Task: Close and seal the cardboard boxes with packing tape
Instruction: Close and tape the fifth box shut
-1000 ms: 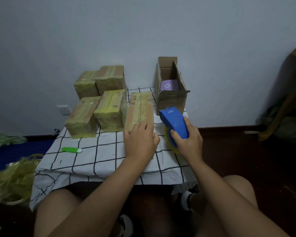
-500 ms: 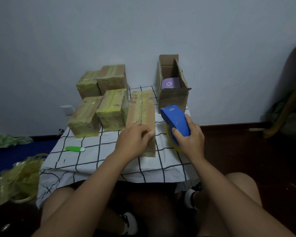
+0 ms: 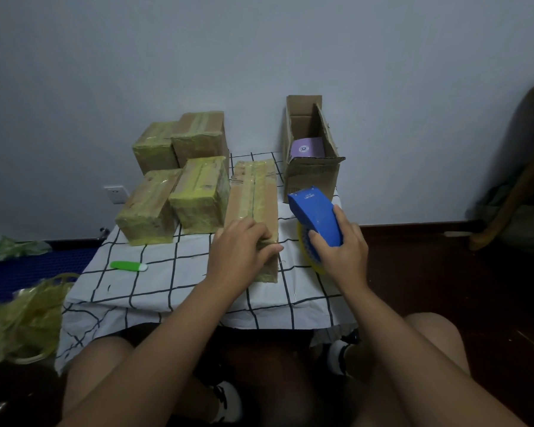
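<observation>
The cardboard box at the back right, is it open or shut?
Open: the cardboard box has its flaps up, showing a purple item inside.

We see a long taped cardboard box (image 3: 253, 208) lying flat mid-table, four sealed boxes (image 3: 179, 177) clustered at its nine to eleven o'clock, an open box (image 3: 312, 161) upright at one o'clock, and the blue tape dispenser (image 3: 316, 215) at three, its roll seemingly yellow.
</observation>
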